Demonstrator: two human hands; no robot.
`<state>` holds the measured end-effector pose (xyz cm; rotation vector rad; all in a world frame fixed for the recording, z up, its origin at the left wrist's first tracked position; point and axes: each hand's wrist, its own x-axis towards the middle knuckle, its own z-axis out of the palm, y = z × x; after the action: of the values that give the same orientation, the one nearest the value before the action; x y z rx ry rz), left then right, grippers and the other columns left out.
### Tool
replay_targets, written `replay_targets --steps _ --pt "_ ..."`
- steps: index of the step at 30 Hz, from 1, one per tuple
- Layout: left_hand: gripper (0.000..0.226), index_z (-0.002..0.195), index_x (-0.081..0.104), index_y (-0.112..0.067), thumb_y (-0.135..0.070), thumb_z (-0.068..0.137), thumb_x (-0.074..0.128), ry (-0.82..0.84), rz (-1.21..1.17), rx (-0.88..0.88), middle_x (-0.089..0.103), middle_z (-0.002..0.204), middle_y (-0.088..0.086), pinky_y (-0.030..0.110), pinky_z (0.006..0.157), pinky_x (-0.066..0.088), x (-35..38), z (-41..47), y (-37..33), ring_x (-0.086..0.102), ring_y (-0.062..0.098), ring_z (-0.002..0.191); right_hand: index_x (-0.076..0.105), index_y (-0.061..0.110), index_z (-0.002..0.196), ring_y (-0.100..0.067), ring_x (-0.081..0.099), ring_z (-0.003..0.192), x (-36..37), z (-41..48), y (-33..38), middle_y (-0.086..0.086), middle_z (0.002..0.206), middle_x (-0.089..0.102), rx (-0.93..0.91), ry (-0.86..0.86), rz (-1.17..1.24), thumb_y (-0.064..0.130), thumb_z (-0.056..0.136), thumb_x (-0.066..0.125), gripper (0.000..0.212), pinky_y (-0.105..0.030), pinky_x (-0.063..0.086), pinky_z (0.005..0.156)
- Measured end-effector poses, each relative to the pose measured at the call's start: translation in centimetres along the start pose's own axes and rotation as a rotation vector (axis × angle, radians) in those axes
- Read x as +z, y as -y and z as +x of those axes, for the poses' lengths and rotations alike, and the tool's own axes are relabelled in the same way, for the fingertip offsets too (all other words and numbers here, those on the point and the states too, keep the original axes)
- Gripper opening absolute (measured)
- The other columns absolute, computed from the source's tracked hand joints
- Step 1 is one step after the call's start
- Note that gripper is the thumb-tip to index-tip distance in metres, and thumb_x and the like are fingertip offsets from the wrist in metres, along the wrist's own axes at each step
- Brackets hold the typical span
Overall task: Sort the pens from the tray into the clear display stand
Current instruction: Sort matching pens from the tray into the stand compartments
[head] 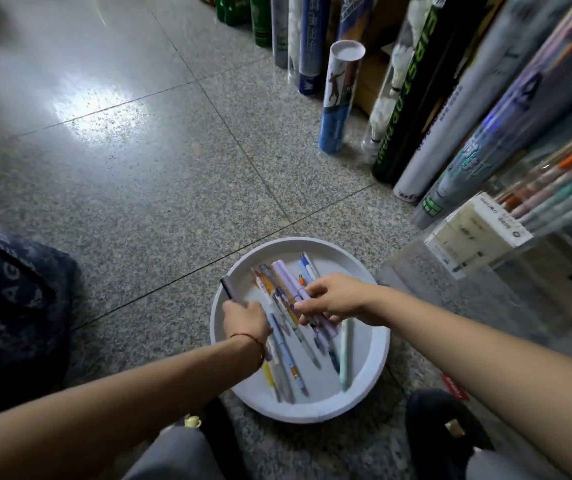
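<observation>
At lower centre, the left hand (244,318) gripped a dark pen (226,288) above the tray (312,415). The right hand (335,299) pinched a lilac pen (288,277).

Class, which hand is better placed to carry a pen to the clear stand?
Probably the right hand: it pinches a lilac pen, and the clear stand is on its side. The left hand, gripping a dark pen, must cross over.

The person is wearing a red string bracelet (256,342) behind the left hand (243,318), grey trousers (177,455) at six o'clock and black gold-buckled shoes (426,410); both forearms are going bare.
</observation>
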<state>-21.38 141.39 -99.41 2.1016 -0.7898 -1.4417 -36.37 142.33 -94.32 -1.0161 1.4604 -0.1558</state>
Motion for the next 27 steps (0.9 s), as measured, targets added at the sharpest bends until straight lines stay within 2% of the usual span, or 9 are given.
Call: replay_targets --steps 2,4,8,10,13,18,23,25,27 --pt "0.02 0.073 0.04 -0.007 -0.012 0.093 0.04 0.143 -0.175 -0.017 0.034 0.061 0.007 0.014 0.036 0.033 0.2 -1.9 -4.4 0.037 0.011 0.03 0.059 0.014 0.084 -0.013 0.055 0.073 -1.2 -2.2 1.8 -0.006 0.082 0.066 -0.071 -0.031 0.079 0.023 0.091 0.059 0.011 -0.017 0.037 0.051" --pt "0.031 0.068 0.044 -0.014 -0.031 0.095 0.045 0.355 -0.204 0.063 0.032 0.057 0.002 0.009 0.032 0.024 0.5 -4.7 -8.9 0.03 0.004 0.023 0.059 0.013 0.08 -0.01 0.059 0.064 -2.7 -5.2 3.8 -0.005 0.08 0.066 -0.149 -0.092 0.165 0.02 0.091 0.059 0.013 -0.016 0.042 0.05" --pt "0.043 0.081 0.064 -0.012 -0.055 0.079 0.059 0.582 -0.171 0.28 0.057 0.076 0.012 0.031 0.064 0.046 2.6 -11.4 -14.1 0.053 0.021 0.058 0.057 0.013 0.072 -0.005 0.054 0.047 -5.1 -12.7 5.7 -0.002 0.067 0.062 -0.239 -0.309 0.187 0.016 0.09 0.061 0.018 -0.015 0.043 0.041" --pt "0.032 0.075 0.059 -0.011 -0.041 0.084 0.06 0.665 -0.141 0.387 0.059 0.081 0.018 0.039 0.071 0.048 4.3 -15.4 -15.1 0.055 0.026 0.073 0.056 0.011 0.071 -0.004 0.054 0.04 -6.0 -16.4 4.9 0.0 0.059 0.061 -0.251 -0.447 0.203 0.009 0.09 0.058 0.02 -0.015 0.045 0.039" --pt "0.021 0.074 0.051 -0.009 -0.017 0.093 0.052 0.759 -0.085 0.551 0.059 0.076 0.012 0.031 0.065 0.049 7.1 -21.1 -14.8 0.057 0.023 0.072 0.055 0.008 0.067 -0.008 0.057 0.04 -7.4 -21.7 2.9 -0.006 0.059 0.059 -0.223 -0.57 0.186 -0.001 0.09 0.053 0.025 -0.024 0.053 0.048" --pt "0.019 0.074 0.047 -0.014 -0.012 0.093 0.051 0.765 -0.016 0.688 0.056 0.075 0.007 0.016 0.055 0.047 9.2 -28.9 -12.7 0.054 0.015 0.067 0.054 0.007 0.066 -0.013 0.064 0.046 -7.4 -29.0 -0.3 -0.006 0.056 0.065 -0.185 -0.658 0.199 -0.005 0.091 0.05 0.028 -0.03 0.057 0.057" --pt "0.01 0.086 0.047 -0.007 -0.006 0.096 0.043 0.851 -0.096 0.485 0.057 0.07 0.01 0.027 0.042 0.05 7.4 -32.9 -10.6 0.057 0.018 0.052 0.059 0.005 0.092 -0.012 0.06 0.057 -5.1 -33.8 -2.5 -0.007 0.084 0.062 0.044 -0.556 -0.004 0.029 0.094 0.053 0.025 -0.029 0.057 0.061" --pt "0.011 0.086 0.048 -0.01 -0.006 0.095 0.045 0.888 -0.037 0.531 0.058 0.069 0.008 0.022 0.041 0.048 5.9 -33.9 -10.3 0.056 0.014 0.047 0.056 0.004 0.104 -0.013 0.06 0.058 -5.1 -35.8 -3.4 -0.007 0.086 0.062 0.067 -0.602 0.057 0.04 0.092 0.053 0.038 -0.024 0.054 0.056" --pt "0.011 0.085 0.052 -0.016 -0.009 0.093 0.049 0.94 0.093 0.683 0.059 0.067 0.005 0.018 0.044 0.047 5.0 -35.1 -10.0 0.053 0.007 0.042 0.054 0.009 0.099 -0.014 0.06 0.057 -5.3 -37.4 -3.9 -0.006 0.08 0.061 -0.028 -0.666 0.276 0.032 0.094 0.051 0.024 -0.022 0.053 0.052"
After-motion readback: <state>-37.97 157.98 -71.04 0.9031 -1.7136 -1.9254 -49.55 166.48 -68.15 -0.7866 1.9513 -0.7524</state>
